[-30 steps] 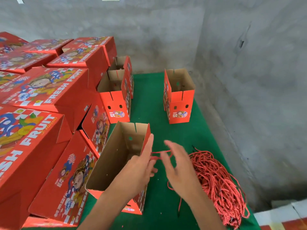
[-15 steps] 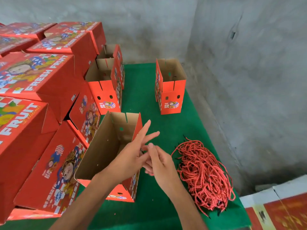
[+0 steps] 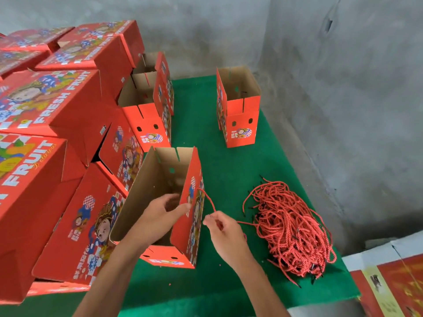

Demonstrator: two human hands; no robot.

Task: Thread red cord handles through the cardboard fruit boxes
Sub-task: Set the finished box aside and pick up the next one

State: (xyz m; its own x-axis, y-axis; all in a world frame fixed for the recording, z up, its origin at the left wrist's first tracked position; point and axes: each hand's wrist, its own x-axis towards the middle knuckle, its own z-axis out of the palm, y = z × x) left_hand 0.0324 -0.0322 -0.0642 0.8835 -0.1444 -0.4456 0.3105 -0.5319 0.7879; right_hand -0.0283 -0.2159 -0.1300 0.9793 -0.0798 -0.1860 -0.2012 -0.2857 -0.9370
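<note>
An open red cardboard fruit box (image 3: 158, 179) stands in front of me on the green table cover (image 3: 217, 170). My left hand (image 3: 160, 216) reaches inside it, thumb on the top edge of its right wall and fingers inside against that wall. A red cord (image 3: 209, 201) runs out of that wall's outer side down to my right hand (image 3: 223, 232), which pinches it just right of the box. The cord trails on toward the pile of red cords (image 3: 290, 227) on the right.
Two more open boxes stand behind, one at the middle (image 3: 146, 113) and one at the back right (image 3: 239, 106). Closed fruit boxes (image 3: 50, 101) are stacked along the left. Grey concrete walls enclose the back and right. Another carton (image 3: 393, 282) lies at the lower right.
My hands, which met at the box's right wall, have parted. The left hand went inside the box. The right hand drew back, and a length of cord now spans from wall to fingers.
</note>
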